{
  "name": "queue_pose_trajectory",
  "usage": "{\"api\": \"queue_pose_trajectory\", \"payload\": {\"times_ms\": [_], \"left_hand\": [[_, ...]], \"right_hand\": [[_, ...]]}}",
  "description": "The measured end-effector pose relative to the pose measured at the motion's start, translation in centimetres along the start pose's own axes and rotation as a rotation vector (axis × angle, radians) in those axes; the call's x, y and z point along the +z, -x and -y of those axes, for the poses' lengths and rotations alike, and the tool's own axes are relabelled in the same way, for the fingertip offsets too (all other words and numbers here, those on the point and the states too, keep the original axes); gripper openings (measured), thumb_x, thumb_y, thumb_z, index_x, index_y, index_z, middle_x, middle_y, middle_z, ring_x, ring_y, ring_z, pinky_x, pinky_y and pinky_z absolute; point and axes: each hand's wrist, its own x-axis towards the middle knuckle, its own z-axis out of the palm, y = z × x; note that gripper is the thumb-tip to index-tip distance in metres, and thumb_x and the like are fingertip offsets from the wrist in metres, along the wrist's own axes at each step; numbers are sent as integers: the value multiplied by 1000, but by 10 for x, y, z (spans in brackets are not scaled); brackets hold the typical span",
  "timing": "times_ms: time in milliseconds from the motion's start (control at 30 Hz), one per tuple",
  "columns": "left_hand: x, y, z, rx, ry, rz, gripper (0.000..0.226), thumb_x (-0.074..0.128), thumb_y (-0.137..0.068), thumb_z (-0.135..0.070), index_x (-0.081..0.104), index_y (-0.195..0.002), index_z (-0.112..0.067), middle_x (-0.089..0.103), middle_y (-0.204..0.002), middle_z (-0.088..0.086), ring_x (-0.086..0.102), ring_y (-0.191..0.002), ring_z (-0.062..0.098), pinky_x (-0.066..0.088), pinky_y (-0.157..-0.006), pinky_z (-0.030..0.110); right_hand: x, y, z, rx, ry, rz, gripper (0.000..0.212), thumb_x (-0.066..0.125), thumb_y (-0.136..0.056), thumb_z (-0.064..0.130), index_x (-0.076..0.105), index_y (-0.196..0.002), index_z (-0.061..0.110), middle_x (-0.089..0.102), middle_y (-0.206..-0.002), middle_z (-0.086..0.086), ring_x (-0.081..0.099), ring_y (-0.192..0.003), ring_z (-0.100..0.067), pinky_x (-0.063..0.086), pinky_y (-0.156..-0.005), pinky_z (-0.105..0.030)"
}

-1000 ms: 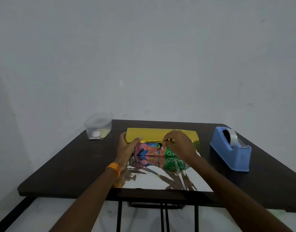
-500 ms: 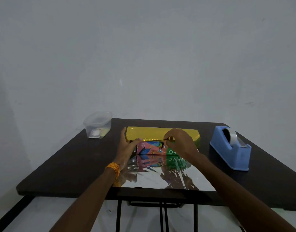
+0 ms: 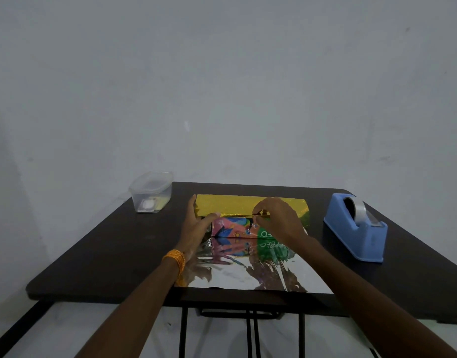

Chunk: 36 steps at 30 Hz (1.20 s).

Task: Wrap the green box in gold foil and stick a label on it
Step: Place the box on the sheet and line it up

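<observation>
The wrapping looks barely begun: the colourful green-ended cardboard box [image 3: 241, 226] lies mid-table on the gold foil sheet [image 3: 248, 204], whose far flap covers its top, the left hand [image 3: 197, 224] pressing flat, the right hand [image 3: 279, 220] pinching the flap's edge; taping and labelling remain.

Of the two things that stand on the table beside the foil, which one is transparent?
The plastic container at the far left corner is transparent; its contents show through. The tape dispenser on the right is solid blue.
</observation>
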Motion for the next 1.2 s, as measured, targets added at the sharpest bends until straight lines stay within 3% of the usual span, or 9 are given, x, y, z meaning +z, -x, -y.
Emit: {"api": "queue_pose_trajectory", "payload": {"times_ms": [167,267,367,433,533,633,700,900,1200], "left_hand": [[0,3,-1,7,19,-29,60,60,-98,-20,29,-149,-24,50,-123,-14,54,-93,-6,48,-67,5],[-3,-2,1,65,-51,-209,57,59,-98,-29,35,-149,-23,51,-136,3,54,-119,18,48,-94,29],[-1,-7,-6,211,-126,-444,39,59,-95,-16,52,-133,-13,56,-119,13,57,-105,25,53,-86,36],[1,-11,-16,346,-186,-492,30,57,-93,-7,58,-123,-10,55,-118,10,56,-102,23,53,-84,34],[5,-18,-28,553,-452,-258,24,58,-91,-8,67,-113,-14,63,-112,3,56,-106,19,50,-90,38],[18,-27,-29,682,-788,103,28,60,-94,-23,69,-119,-17,67,-118,3,57,-112,22,48,-95,43],[31,-32,-23,742,-1013,219,29,58,-97,-28,68,-123,-20,67,-119,3,58,-110,23,48,-91,42],[32,-35,-14,823,-1031,224,21,63,-95,-28,76,-111,-23,70,-104,-2,60,-96,22,50,-77,41],[29,-36,-13,780,-1037,251,24,70,-91,-26,74,-114,-26,67,-110,-3,58,-101,22,49,-81,45]], "right_hand": [[0,2,3,20,-2,-8,11,71,-90,21,75,-100,17,71,-106,2,60,-100,-16,50,-78,-33],[2,3,2,31,3,-14,9,71,-90,21,76,-97,20,71,-103,4,60,-99,-16,48,-77,-32],[2,1,2,43,5,-15,10,70,-90,19,77,-97,20,72,-102,4,61,-98,-15,47,-75,-30],[0,-1,3,45,6,0,10,70,-91,19,77,-97,19,72,-101,4,61,-96,-15,45,-73,-29],[-1,-1,2,47,4,13,9,69,-90,20,77,-95,20,71,-100,5,61,-95,-15,44,-72,-28],[0,0,4,50,5,7,8,69,-90,20,76,-94,21,70,-99,5,60,-95,-15,46,-72,-31],[0,1,5,57,11,11,9,69,-91,21,76,-96,22,69,-101,5,58,-97,-15,47,-74,-32],[-2,3,-3,-6,-24,33,15,74,-88,28,74,-102,24,69,-101,6,59,-96,-16,49,-76,-33],[-21,-6,-11,3,-71,54,19,69,-92,34,76,-105,22,71,-103,6,59,-90,-13,48,-73,-34]]}}
